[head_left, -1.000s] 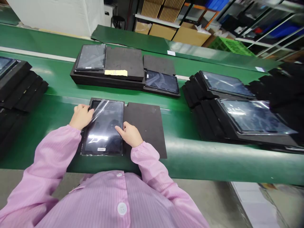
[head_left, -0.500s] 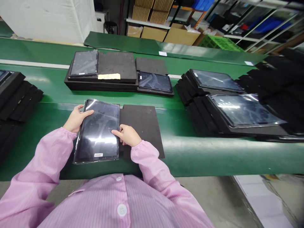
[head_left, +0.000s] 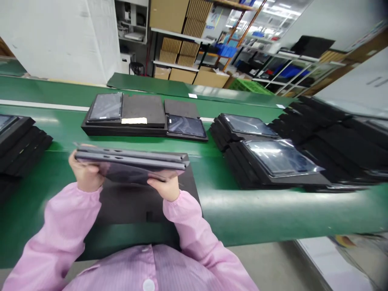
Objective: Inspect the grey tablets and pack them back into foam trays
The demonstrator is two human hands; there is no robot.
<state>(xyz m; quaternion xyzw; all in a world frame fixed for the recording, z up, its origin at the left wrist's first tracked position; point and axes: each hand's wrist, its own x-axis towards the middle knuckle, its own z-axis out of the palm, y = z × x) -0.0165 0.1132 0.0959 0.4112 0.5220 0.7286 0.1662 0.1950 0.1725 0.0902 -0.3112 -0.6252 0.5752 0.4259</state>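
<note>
At far left, a stack of black foam trays (head_left: 18,141) on the green counter (head_left: 242,210), well apart from the work. Just right of that, left hand (head_left: 83,171) curled shut around the left end of a dark tablet (head_left: 130,157), thumb toward the near side, fingers hidden behind. Held clear of the counter, roughly level and edge-on to the camera, above the black foam pad (head_left: 127,206) lying at the near edge. Seemingly sleeved in clear film, though hard to confirm through the blur. Right hand (head_left: 165,188) closed from beneath on the right end, thumb pressed to the underside. Judged from this: up off the pad and gripped at both ends, not yet set down anywhere, with nothing on the pad below. Beyond, across an open strip of green, long black trays (head_left: 142,109) carrying 2 more tablets (head_left: 106,107) and a yellow label (head_left: 134,120). Further right, 2 leaning stacks (head_left: 239,165) topped with film-covered tablets (head_left: 277,157), near the pad's right side but not touching it. Open room: straight up, back toward the body, and along the green band between pad and far trays. Tight spots: the stacks at right, and the counter's rounded near edge just under the forearms, with floor (head_left: 273,262) past it.
</note>
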